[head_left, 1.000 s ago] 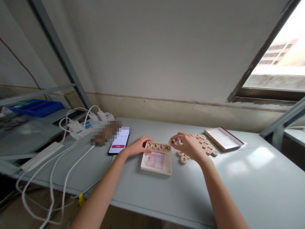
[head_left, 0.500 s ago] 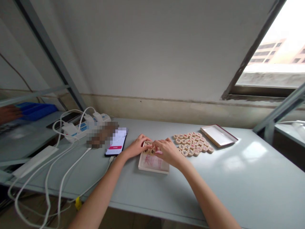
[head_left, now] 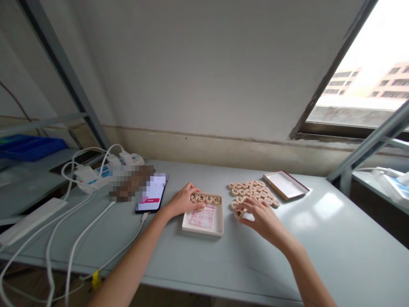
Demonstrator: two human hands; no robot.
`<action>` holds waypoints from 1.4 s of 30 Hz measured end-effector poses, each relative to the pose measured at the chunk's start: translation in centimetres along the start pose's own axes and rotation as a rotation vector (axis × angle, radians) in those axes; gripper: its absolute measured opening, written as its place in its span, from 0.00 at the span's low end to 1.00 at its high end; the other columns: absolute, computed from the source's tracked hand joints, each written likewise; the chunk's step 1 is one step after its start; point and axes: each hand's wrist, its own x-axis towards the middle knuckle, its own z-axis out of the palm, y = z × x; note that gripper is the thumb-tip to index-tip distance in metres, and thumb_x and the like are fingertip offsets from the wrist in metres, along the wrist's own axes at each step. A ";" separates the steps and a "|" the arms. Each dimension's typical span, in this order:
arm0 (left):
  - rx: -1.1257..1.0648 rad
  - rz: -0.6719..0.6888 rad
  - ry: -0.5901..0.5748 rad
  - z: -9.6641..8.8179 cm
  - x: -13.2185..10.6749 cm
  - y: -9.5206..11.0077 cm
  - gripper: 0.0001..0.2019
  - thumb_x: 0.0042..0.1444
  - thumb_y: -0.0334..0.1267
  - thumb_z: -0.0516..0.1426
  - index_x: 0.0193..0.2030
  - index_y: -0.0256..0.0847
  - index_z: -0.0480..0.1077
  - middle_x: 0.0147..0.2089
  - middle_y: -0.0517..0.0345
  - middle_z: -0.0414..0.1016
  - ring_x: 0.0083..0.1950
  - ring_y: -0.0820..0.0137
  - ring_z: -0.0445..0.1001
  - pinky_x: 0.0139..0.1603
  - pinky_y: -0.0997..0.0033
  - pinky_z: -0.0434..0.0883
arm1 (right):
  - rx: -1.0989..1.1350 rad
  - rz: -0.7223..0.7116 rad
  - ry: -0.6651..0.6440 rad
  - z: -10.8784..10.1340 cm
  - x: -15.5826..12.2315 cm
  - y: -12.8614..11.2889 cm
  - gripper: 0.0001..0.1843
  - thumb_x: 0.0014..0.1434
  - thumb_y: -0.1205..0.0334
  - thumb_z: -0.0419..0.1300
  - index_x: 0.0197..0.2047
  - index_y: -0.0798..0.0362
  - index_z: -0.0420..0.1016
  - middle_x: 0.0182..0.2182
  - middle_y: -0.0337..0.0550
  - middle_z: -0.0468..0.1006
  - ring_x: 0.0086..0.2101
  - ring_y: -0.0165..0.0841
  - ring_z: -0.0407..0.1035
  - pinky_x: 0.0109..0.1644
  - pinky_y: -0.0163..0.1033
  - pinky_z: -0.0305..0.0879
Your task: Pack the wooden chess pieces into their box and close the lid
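A shallow white box (head_left: 204, 231) lies on the table, with a row of round wooden Chinese chess pieces (head_left: 209, 199) along its far side and a paper with pink lines (head_left: 203, 216) on its bottom. My left hand (head_left: 183, 201) grips the box's far left corner, its thumb reaching inside against a piece. To the right of the box, several more Chinese chess pieces (head_left: 255, 191) lie in close rows, with red or black characters. My right hand (head_left: 260, 215) is at the near left of that group, thumb and fingers closed around one piece (head_left: 238, 213).
The box lid (head_left: 285, 186) lies upturned behind the loose pieces. Left of the box are a phone (head_left: 153, 194) on a cable, a power strip (head_left: 110, 172) with chargers, and white cables (head_left: 79, 238). A blue tray (head_left: 33, 147) sits on the neighbouring table.
My right hand has moved from the box rightward to the loose pieces. Its departure uncovers the row in the box. My left hand stays at the box. Another person's hand has left the far left.
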 end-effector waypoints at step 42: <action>0.084 0.007 0.059 0.0 0.0 0.7 0.15 0.49 0.46 0.53 0.41 0.42 0.67 0.42 0.56 0.65 0.41 0.68 0.68 0.44 0.70 0.64 | -0.184 -0.026 0.179 1.8 1.2 -0.1 0.11 0.53 0.62 0.54 0.41 0.48 0.70 0.42 0.45 0.70 0.44 0.39 0.61 0.43 0.45 0.51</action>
